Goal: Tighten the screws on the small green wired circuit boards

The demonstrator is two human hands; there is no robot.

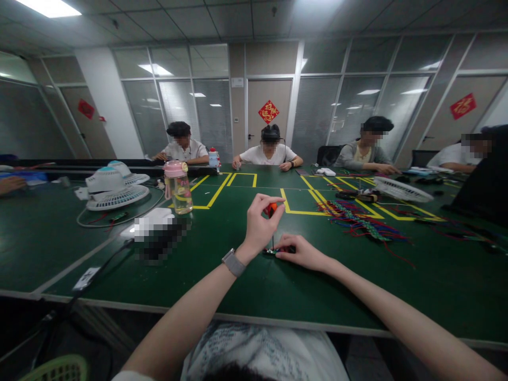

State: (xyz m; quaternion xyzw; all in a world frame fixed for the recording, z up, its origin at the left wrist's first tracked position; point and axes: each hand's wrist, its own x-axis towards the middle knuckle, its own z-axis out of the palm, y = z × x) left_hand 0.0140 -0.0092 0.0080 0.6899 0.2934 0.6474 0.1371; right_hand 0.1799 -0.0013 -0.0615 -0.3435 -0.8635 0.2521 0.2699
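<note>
My left hand [262,219], with a watch on its wrist, is closed around the orange and black handle of a screwdriver [272,210]. The screwdriver stands upright, its thin dark shaft pointing down at a small green circuit board [270,252] on the table. Whether the tip sits in a screw is too small to tell. My right hand [299,252] lies low beside the board, its fingertips pinching the board's right end. A small dark part shows near those fingers, its kind unclear.
The green table [238,286] carries yellow tape outlines. To the right lies a row of circuit boards with red and blue wires [361,219]. On the left stand a pink-lidded bottle [178,188] and white fans [115,188]. Several people sit across the table.
</note>
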